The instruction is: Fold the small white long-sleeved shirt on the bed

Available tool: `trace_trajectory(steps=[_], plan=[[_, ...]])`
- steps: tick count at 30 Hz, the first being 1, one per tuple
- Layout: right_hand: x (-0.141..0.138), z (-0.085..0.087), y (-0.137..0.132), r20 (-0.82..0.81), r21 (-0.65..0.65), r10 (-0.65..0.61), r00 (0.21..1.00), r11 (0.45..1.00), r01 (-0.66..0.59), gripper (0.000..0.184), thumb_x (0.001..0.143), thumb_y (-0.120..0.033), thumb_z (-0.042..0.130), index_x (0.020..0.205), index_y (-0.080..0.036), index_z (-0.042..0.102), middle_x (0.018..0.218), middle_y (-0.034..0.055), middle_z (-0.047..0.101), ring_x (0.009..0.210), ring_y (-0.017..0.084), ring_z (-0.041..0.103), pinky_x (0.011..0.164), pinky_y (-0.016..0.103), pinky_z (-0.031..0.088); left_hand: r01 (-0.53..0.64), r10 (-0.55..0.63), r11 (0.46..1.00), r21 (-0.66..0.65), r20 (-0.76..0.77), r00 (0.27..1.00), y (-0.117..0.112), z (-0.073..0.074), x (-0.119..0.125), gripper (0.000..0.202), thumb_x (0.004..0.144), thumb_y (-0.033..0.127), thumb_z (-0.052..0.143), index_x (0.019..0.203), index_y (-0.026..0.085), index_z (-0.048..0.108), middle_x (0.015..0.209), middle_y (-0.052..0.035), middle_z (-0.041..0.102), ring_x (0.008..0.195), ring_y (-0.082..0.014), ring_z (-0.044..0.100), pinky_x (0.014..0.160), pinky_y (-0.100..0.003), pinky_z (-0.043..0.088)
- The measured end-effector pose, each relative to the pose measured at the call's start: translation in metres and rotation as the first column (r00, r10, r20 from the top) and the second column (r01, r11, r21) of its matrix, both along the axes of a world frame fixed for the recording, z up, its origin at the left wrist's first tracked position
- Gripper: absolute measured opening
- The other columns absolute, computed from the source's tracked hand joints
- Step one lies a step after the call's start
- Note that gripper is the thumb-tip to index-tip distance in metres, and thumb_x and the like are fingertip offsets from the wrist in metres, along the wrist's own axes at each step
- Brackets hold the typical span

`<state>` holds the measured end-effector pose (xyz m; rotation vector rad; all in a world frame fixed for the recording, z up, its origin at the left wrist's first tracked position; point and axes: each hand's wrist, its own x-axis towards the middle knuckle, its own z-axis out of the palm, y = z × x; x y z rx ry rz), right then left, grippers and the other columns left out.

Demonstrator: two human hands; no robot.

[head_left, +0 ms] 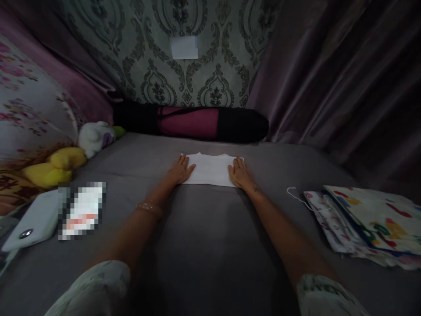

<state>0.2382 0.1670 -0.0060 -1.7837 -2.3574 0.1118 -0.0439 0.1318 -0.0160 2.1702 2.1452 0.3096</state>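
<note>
Head view — roll (189,123) beyond white cloth (210,170), fabrics (375,219) right

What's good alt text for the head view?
A left hand and right hand press palms-down on opposite ends of a white cloth on a grey sheet. Beyond lies a long black-and-maroon bag; patterned fabrics are stacked at right.

A white cloth (212,170) is lying flat on the gray sheet (210,228), forming a wide rectangle with its longer sides running left to right. Its near edge is running almost straight, while its far edge is rising into two small peaks, with a shallow dip stretching between them. Its middle is showing plain and mostly smooth; its left and right ends are being partly covered.
</note>
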Motion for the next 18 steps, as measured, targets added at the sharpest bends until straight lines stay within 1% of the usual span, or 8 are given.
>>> trace_trajectory(steps=[3, 6, 10, 13, 15, 18], plan=[[0.001, 0.000, 0.000, 0.000, -0.007, -0.010, 1.000, 1.000, 0.010, 0.063, 0.103, -0.036, 0.025, 0.151, 0.003, 0.031, 0.161, 0.0214, 0.025, 0.150, 0.031, 0.020, 0.120, 0.042, 0.021, 0.017, -0.017, 1.000, 0.017, 0.006, 1.000, 0.005, -0.007, -0.007, 0.072, 0.099, 0.054, 0.026, 0.148, 0.004, 0.039, 0.159, -0.0210, 0.032, 0.151, -0.0322, 0.023, 0.121, -0.045, 0.023], [0.001, 0.000, -0.001, 0.002, -0.019, -0.008, 1.000, 1.000, 0.008, 0.062, 0.102, -0.037, 0.024, 0.151, 0.001, 0.032, 0.162, 0.0203, 0.025, 0.151, 0.030, 0.020, 0.121, 0.043, 0.021, 0.013, -0.013, 1.000, -0.002, 0.002, 1.000, 0.006, -0.007, -0.008, 0.073, 0.099, 0.055, 0.024, 0.149, 0.004, 0.038, 0.160, -0.0203, 0.031, 0.151, -0.0325, 0.022, 0.121, -0.045, 0.024], [-0.001, 0.005, -0.001, 0.014, -0.054, -0.017, 1.000, 0.998, 0.018, 0.062, 0.103, -0.037, 0.023, 0.152, 0.000, 0.031, 0.163, 0.0188, 0.023, 0.151, 0.030, 0.018, 0.121, 0.046, 0.020, -0.013, 0.012, 0.999, -0.050, -0.017, 1.000, 0.000, 0.004, 0.000, 0.072, 0.100, 0.053, 0.024, 0.150, 0.004, 0.037, 0.161, -0.0209, 0.027, 0.151, -0.0335, 0.020, 0.121, -0.050, 0.022], [-0.006, 0.011, -0.001, 0.019, -0.048, -0.020, 1.000, 0.999, 0.021, 0.063, 0.103, -0.038, 0.022, 0.153, -0.001, 0.030, 0.162, 0.0189, 0.024, 0.151, 0.031, 0.019, 0.122, 0.051, 0.014, -0.058, 0.058, 0.998, -0.020, -0.017, 0.998, -0.007, 0.015, 0.012, 0.069, 0.101, 0.051, 0.023, 0.150, 0.005, 0.038, 0.161, -0.0209, 0.027, 0.152, -0.0330, 0.019, 0.121, -0.053, 0.020], [-0.012, 0.013, -0.001, 0.007, -0.004, -0.018, 1.000, 1.000, 0.018, 0.063, 0.103, -0.038, 0.021, 0.153, 0.000, 0.031, 0.162, 0.0192, 0.024, 0.151, 0.030, 0.019, 0.123, 0.049, 0.011, -0.100, 0.100, 0.995, 0.008, -0.003, 0.995, -0.012, 0.019, 0.021, 0.068, 0.101, 0.050, 0.022, 0.150, 0.005, 0.038, 0.161, -0.0203, 0.029, 0.152, -0.0317, 0.021, 0.121, -0.051, 0.019], [-0.020, 0.011, -0.002, -0.012, 0.016, -0.033, 0.999, 0.999, 0.033, 0.065, 0.103, -0.038, 0.020, 0.152, 0.002, 0.029, 0.162, 0.0202, 0.024, 0.151, 0.030, 0.019, 0.123, 0.044, 0.013, -0.160, 0.159, 0.987, 0.019, 0.023, 0.987, -0.019, 0.018, 0.031, 0.067, 0.102, 0.049, 0.021, 0.150, 0.006, 0.039, 0.160, -0.0202, 0.031, 0.151, -0.0309, 0.023, 0.121, -0.050, 0.021]])
